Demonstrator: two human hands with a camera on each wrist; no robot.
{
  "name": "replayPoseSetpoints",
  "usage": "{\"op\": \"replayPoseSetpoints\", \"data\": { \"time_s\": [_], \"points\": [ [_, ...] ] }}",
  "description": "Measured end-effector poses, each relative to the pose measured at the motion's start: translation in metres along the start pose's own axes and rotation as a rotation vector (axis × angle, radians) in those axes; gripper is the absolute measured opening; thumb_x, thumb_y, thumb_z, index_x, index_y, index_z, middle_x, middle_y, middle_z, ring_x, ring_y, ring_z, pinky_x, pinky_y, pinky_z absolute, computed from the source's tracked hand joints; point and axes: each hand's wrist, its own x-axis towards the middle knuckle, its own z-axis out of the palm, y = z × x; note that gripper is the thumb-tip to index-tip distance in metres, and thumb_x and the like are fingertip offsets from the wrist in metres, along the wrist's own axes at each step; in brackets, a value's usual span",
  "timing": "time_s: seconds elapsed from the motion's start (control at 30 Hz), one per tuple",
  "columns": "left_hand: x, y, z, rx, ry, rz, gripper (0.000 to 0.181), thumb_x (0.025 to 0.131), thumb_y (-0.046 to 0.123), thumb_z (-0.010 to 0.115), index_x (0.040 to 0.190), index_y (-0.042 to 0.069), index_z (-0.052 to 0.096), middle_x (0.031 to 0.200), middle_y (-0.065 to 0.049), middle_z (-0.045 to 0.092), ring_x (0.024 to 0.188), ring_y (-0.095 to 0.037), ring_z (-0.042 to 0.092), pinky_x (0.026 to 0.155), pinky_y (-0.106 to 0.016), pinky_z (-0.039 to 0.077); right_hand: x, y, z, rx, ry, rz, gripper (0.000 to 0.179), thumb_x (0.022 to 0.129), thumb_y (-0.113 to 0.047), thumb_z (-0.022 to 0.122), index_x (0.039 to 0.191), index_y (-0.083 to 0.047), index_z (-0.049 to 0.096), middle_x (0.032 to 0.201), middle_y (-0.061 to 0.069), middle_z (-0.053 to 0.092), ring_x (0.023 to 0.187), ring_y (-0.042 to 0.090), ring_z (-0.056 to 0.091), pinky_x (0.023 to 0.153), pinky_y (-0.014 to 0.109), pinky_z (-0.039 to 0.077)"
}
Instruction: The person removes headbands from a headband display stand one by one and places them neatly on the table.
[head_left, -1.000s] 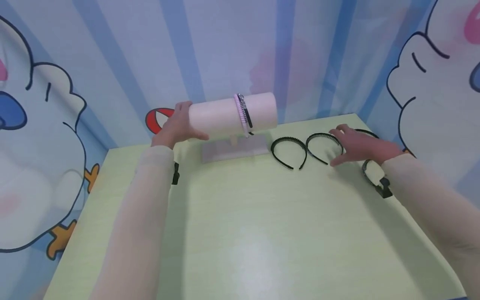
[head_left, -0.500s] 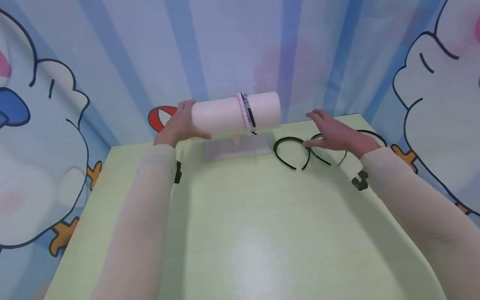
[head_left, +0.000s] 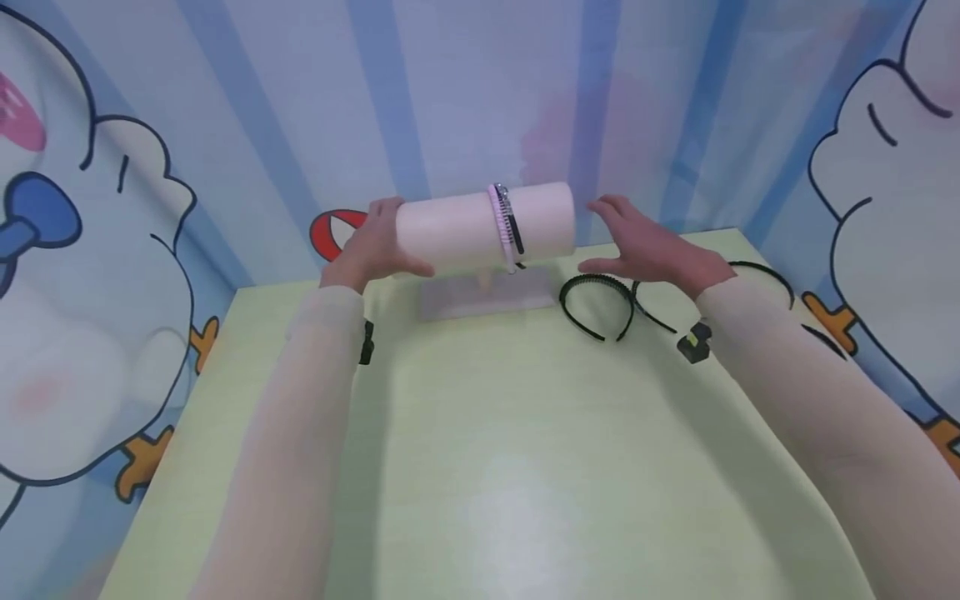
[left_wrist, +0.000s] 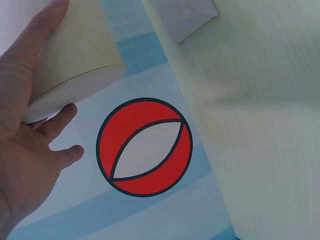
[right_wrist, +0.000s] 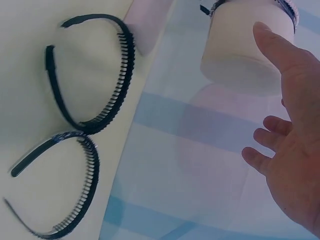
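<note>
A pale pink roll-shaped headband stand (head_left: 450, 229) lies crosswise on a short post over a flat base (head_left: 450, 302) at the back of the table. My left hand (head_left: 372, 247) grips its left end, thumb along the front and fingers at the end, as the left wrist view also shows. Around the roll, right of its middle, sit a pink headband (head_left: 497, 218) and a dark one with a glittery top. My right hand (head_left: 651, 248) hovers just beyond the roll's right end, fingers and thumb spread, holding nothing; a gap shows in the right wrist view.
On the table right of the base lie a black toothed headband (right_wrist: 131, 55) and a second one (right_wrist: 94, 175) touching it. Further right are another black headband (head_left: 768, 271) and a dark band (head_left: 825, 340) partly behind my sleeve. A striped cartoon backdrop (head_left: 480, 92) rises behind.
My right hand has moved left and up, away from the headbands on the table to the stand's right end. The left hand has kept its grip. The head view has shifted slightly.
</note>
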Motion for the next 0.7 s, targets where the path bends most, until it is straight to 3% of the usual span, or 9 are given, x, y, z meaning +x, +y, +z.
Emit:
{"op": "replayPoseSetpoints", "data": {
  "time_s": [0.17, 0.43, 0.7],
  "points": [
    [0.0, 0.001, 0.001, -0.009, 0.004, 0.0, 0.116, 0.071, 0.038, 0.09, 0.157, 0.015, 0.016, 0.156, -0.011, 0.022, 0.131, -0.034, 0.037, 0.094, -0.054, 0.051, 0.012, -0.01, -0.003, -0.01, 0.021, -0.02, 0.098, 0.092, -0.049, 0.069, 0.159, -0.005, 0.013, 0.161, 0.021, 0.012, 0.144, 0.043, 0.025, 0.109, 0.061, 0.032],
    [0.0, 0.001, -0.001, -0.008, 0.005, -0.016, 0.116, 0.07, 0.039, 0.09, 0.157, 0.016, 0.017, 0.157, -0.01, 0.021, 0.127, -0.034, 0.04, 0.094, -0.054, 0.051, 0.033, -0.028, -0.01, -0.05, 0.102, -0.137, 0.098, 0.088, -0.041, 0.076, 0.156, 0.001, 0.02, 0.156, 0.026, 0.021, 0.14, 0.045, 0.031, 0.108, 0.061, 0.036],
    [-0.002, 0.0, 0.0, -0.013, 0.011, -0.014, 0.114, 0.071, 0.039, 0.089, 0.157, 0.016, 0.017, 0.157, -0.009, 0.022, 0.129, -0.033, 0.039, 0.094, -0.054, 0.051, 0.051, -0.047, -0.009, -0.028, 0.114, -0.185, 0.102, 0.08, -0.039, 0.085, 0.154, -0.001, 0.026, 0.155, 0.023, 0.025, 0.131, 0.042, 0.04, 0.096, 0.055, 0.048]
  ]
}}
